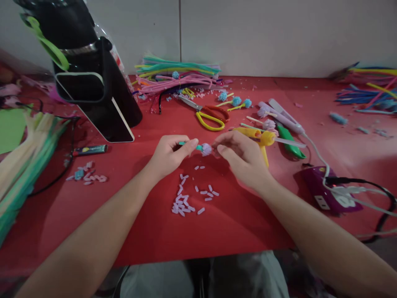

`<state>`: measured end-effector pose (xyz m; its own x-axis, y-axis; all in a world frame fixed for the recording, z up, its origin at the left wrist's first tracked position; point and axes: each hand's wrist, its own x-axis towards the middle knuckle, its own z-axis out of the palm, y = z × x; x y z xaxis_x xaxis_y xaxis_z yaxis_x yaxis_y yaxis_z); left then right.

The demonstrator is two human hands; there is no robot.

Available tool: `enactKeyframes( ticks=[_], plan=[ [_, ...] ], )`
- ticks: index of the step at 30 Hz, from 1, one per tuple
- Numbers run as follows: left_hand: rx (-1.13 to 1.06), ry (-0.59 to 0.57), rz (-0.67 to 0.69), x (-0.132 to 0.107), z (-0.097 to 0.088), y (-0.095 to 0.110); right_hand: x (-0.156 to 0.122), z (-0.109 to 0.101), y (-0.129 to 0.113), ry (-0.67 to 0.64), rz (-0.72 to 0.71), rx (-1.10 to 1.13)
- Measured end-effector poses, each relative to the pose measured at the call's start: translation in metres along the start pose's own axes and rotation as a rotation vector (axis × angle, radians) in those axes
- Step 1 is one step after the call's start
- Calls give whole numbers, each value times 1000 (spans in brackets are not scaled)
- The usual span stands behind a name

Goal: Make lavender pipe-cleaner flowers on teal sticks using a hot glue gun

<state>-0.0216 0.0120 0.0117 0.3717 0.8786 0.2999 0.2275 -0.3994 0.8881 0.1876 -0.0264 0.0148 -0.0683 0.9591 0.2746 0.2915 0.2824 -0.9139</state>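
My left hand (173, 154) pinches the teal stem (199, 147) of a small fuzzy lilac flower (206, 149), which points right. Just right of the flower is my right hand (243, 157), its thumb and index finger curled close together near the petals. Whatever may be between those fingertips is too small to make out. Below both hands, short lilac pieces (182, 205) lie in a loose pile, with several scattered to its right.
Behind the hands are scissors (211, 119), blue flowers (236, 102) and pipe cleaner bundles (180, 68). A yellow glue gun (263, 138), lilac corded tool (287, 117) and purple power box (328, 190) stand right. A black bottle holder (108, 103) and pink pieces (89, 176) are left.
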Motion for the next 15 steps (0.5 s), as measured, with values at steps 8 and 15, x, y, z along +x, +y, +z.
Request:
enactKeyframes(
  ticks=[8,15],
  plan=[
    [227,68,251,-3,3,3,0,1,3,-28,-119,-52],
    [295,46,297,-4,2,4,2,1,3,-7,-252,-181]
  ],
)
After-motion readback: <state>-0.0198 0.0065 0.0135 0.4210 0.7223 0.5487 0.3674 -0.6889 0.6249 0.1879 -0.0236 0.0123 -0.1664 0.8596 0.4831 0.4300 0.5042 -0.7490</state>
